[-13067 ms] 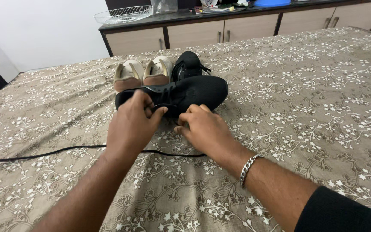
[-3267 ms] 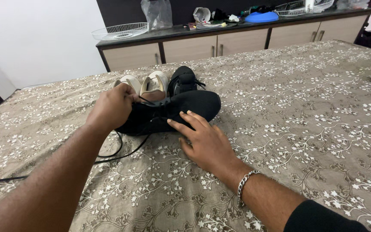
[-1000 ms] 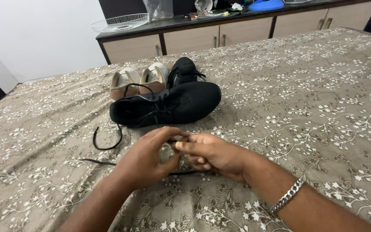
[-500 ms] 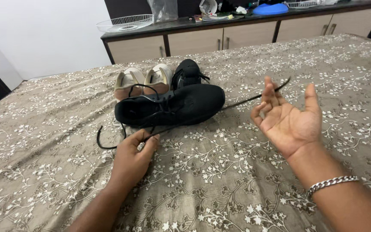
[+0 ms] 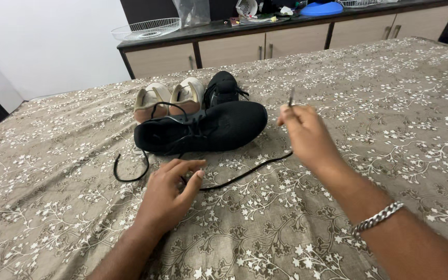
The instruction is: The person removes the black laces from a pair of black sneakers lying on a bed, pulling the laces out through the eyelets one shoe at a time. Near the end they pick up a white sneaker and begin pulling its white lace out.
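A black mesh sneaker [image 5: 203, 130] lies on its side on the brown floral bedspread [image 5: 369, 103], toe to the right. Just behind it stand a pair of beige slip-on shoes [image 5: 168, 98] on the left and a second black sneaker [image 5: 223, 87] on the right, touching them. A thin black shoelace [image 5: 245, 173] runs from the lying sneaker across the bedspread in front of it, looping at the left and reaching right. The left hand [image 5: 169, 194] rests on the lace in front of the sneaker; the right hand [image 5: 307, 137] is to the sneaker's right, pinching the lace's end. Behind the bed stands a long wooden cabinet with a dark top [image 5: 286, 39], bearing a white wire basket [image 5: 146, 28] at its left end.
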{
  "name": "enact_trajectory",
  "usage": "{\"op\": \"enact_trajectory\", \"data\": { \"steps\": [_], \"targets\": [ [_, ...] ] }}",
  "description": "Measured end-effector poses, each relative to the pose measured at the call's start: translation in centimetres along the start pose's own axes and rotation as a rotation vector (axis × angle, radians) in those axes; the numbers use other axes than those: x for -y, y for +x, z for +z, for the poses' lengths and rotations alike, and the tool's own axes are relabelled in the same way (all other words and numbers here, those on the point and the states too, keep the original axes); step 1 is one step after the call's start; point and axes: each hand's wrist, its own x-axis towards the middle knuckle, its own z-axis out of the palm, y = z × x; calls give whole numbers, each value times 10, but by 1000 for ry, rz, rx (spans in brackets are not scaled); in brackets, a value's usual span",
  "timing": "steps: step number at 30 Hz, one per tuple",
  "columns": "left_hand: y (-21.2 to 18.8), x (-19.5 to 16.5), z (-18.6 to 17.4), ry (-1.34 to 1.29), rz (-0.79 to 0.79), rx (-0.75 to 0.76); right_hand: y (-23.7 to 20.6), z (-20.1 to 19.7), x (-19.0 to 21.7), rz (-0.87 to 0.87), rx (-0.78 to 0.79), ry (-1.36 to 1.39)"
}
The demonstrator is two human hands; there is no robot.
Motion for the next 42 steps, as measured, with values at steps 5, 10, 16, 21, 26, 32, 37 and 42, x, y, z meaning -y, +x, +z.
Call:
{"op": "enact_trajectory", "data": {
  "steps": [5,10,16,21,26,32,37,42],
  "targets": [
    [10,-20,7,-361,-179,-14,-31,25,63,-131,266,-215],
    [24,-16,15,-667,-185,-24,-52,37,103,-256,428,-349],
    [31,2,16,-794,-182,-108,-51,49,106,-324,409,-226],
    [42,3,-3,-781,-302,-248,-56,57,92,-304,636,-268],
    [60,-11,-33,-797,-446,-338,-74,65,87,-483,844,-262],
    [80,-13,-67,-874,-511,-359,-77,59,88,-452,996,-376],
    [90,-17,-77,-516,-507,-173,-61,56,86,-326,953,-394],
    [101,-20,-72,195,-421,-6,-32,49,90,-369,738,-509]
  ]
}}
